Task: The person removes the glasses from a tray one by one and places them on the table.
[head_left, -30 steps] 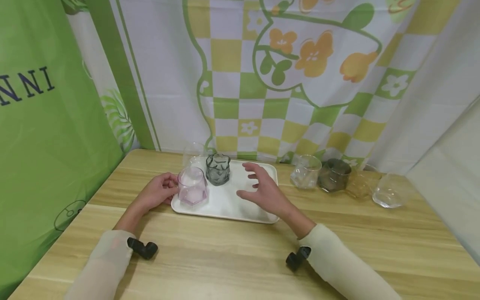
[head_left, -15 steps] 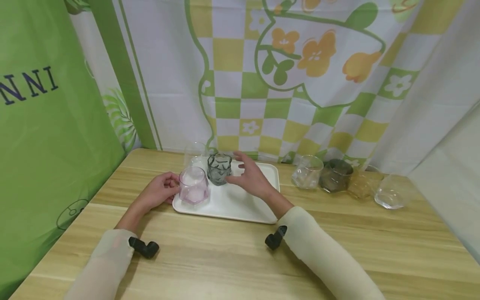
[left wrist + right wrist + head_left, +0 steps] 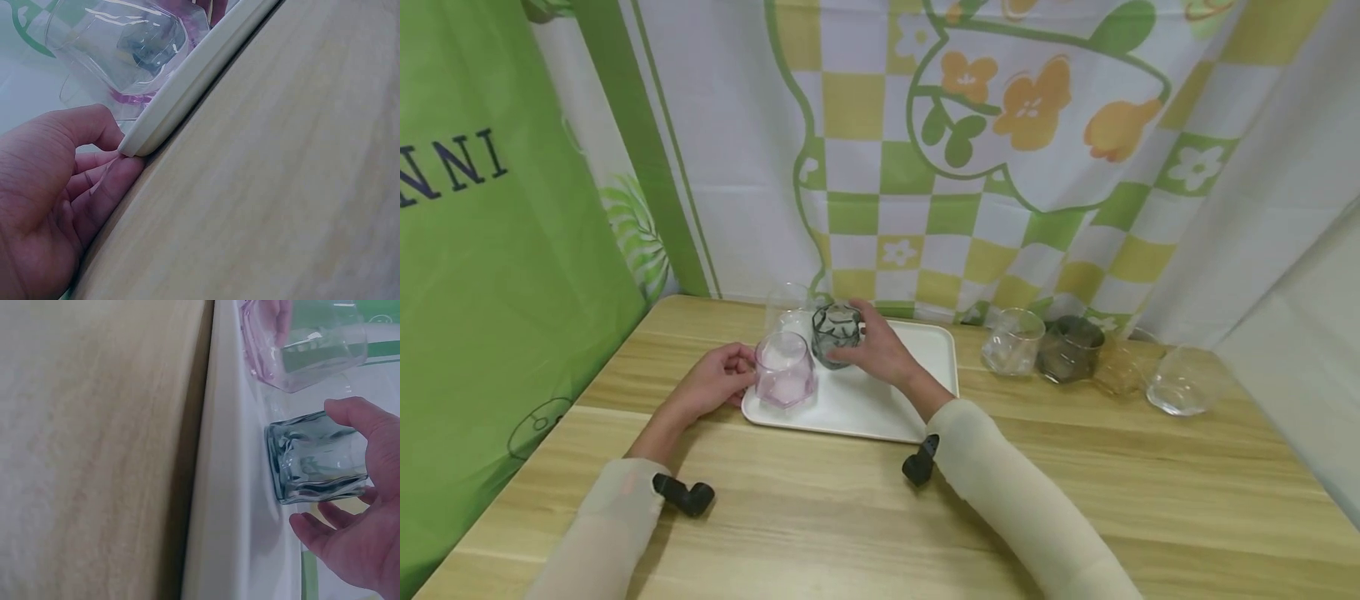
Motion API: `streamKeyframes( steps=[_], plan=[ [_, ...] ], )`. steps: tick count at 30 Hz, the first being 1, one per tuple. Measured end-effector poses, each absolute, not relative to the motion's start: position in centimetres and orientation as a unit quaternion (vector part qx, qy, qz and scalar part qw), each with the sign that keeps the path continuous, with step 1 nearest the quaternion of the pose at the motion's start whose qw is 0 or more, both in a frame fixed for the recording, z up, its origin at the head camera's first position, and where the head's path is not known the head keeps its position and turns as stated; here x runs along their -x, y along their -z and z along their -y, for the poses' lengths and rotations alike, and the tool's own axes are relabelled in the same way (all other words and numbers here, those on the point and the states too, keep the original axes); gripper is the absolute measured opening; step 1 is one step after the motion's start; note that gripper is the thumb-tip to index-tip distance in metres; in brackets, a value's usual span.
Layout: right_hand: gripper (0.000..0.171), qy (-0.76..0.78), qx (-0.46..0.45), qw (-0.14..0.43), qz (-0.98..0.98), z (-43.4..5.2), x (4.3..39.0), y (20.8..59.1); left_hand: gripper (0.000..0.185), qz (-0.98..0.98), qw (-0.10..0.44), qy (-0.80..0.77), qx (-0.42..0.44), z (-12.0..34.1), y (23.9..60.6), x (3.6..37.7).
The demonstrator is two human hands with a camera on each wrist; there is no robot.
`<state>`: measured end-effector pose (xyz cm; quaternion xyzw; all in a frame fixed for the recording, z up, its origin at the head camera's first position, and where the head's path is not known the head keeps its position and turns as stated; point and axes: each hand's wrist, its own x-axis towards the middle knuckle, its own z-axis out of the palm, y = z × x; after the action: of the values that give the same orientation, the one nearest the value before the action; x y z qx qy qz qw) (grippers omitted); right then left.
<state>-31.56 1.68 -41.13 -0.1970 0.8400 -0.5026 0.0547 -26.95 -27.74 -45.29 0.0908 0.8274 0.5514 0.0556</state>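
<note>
A white tray (image 3: 880, 400) lies on the wooden table. On its left part stand a pink glass (image 3: 784, 371), a dark grey glass (image 3: 835, 332) and, behind them, a clear glass (image 3: 787, 304). My left hand (image 3: 741, 371) holds the tray's left corner beside the pink glass; in the left wrist view the left hand (image 3: 115, 153) has its thumb above the tray rim (image 3: 194, 81) and its fingers against the edge below. My right hand (image 3: 850, 337) grips the grey glass (image 3: 315, 462), thumb on one side and fingers on the other.
To the right of the tray stands a row of glasses: a clear one (image 3: 1013, 342), a dark brown one (image 3: 1070, 348), an amber one (image 3: 1118, 368) and another clear one (image 3: 1183, 379). Patterned cloth hangs close behind the table and on the left.
My right hand has moved left across the tray and closed round the dark grey glass. The left hand has stayed at the tray's corner.
</note>
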Motion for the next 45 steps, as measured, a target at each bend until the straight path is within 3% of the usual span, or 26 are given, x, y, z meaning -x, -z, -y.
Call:
streamKeyframes(
  steps=[21, 32, 45],
  plan=[
    [0.080, 0.497, 0.180, 0.057, -0.847, -0.9, 32.3, 42.1, 0.027, -0.832, 0.062, -0.545, -0.082, 28.0, 45.7, 26.9],
    [0.076, 0.495, 0.188, 0.016, -0.848, -1.0, 32.4, 42.1, 0.024, -0.829, 0.055, -0.550, -0.091, 28.0, 45.6, 27.1],
    [0.075, 0.505, 0.186, 0.009, -0.843, -2.0, 31.5, 42.0, 0.024, -0.830, 0.054, -0.548, -0.094, 28.1, 45.7, 27.2]
  ],
)
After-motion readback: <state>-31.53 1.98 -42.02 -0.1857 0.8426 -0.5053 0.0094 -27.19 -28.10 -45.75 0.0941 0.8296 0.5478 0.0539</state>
